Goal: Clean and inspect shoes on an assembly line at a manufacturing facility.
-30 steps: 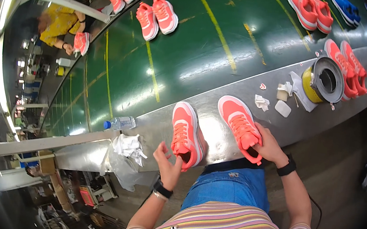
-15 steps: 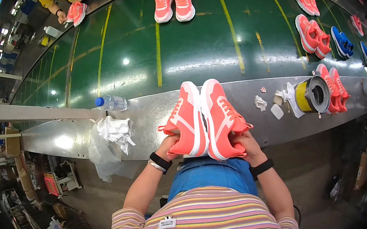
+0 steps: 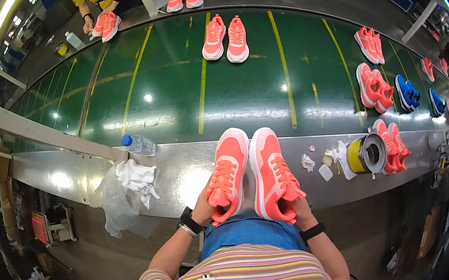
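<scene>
Plainly, in the head view, a coral left shoe [image 3: 225, 168] and a matching right shoe [image 3: 268, 171], with panelled uppers, laces and thick white soles, sit over the near edge of a shiny metal tabletop [image 3: 176, 159]. The hands are apart: the left hand [image 3: 203, 207] is clamped on the left shoe's heel, the right hand [image 3: 301, 212] on the other's. A round yellow can [image 3: 354, 156] has a dark mouth, contents unclear; a clear plastic bottle [image 3: 143, 146] lies near crumpled white cloth [image 3: 137, 175]. Both toes point away from the person, the left shoe's long axis nearly straight, the right's slanting leftward, heels wider apart
</scene>
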